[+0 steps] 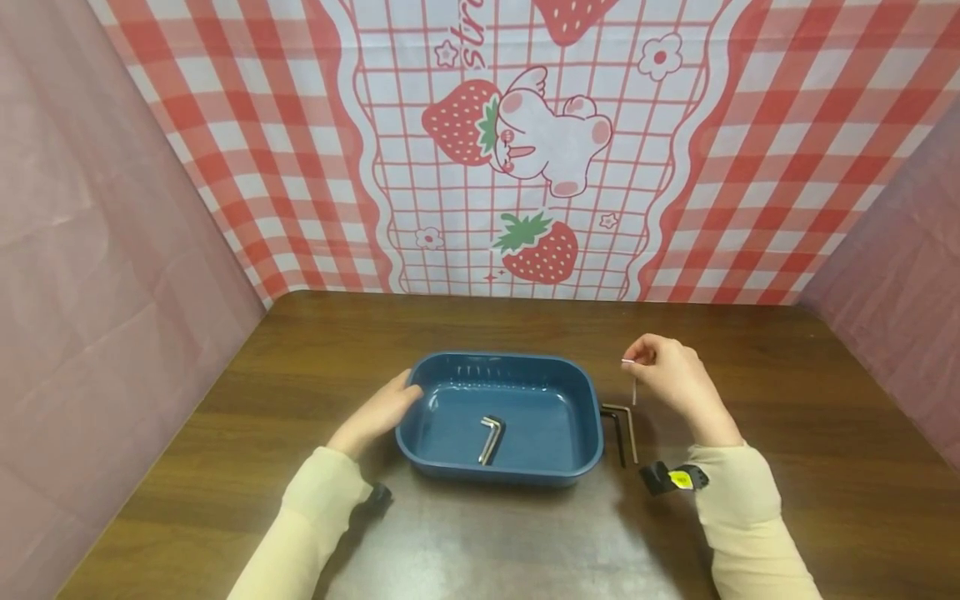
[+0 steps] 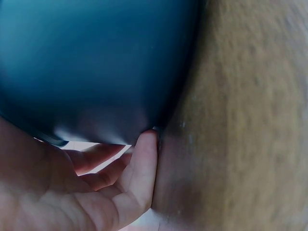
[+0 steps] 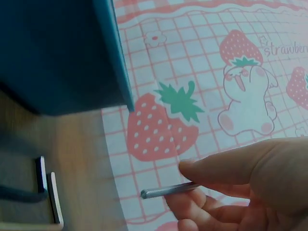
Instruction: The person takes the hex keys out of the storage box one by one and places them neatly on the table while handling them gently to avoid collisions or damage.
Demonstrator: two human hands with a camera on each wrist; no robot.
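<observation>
The left hand (image 1: 380, 408) is gripping the blue tray (image 1: 538, 425); the right hand (image 1: 671, 377) is pinching a hex key (image 3: 168, 190) to its right, above the desk (image 1: 255, 400); loading is apparently proceeding, next likely requiring a leftward carry.

Dark-blue, glossy rounded-rectangular tray (image 1: 498, 477), upright on table, open side up; left hand (image 1: 377, 414) grips left end, thumb at rim. Inside, on tray floor, shiny silver L-shaped metal hex keys (image 1: 491, 440), lying close together, exact count unclear. Slim silver L-shaped metal hex key (image 3: 168, 191) pinched between right hand's (image 1: 675, 379) thumb and fingers, raised right of tray, one arm hanging down. Just right of tray, black L-shaped hex key (image 1: 620, 442) nested inside bend of bronze-coloured L-shaped hex key (image 1: 633, 435), both flat on table.
</observation>
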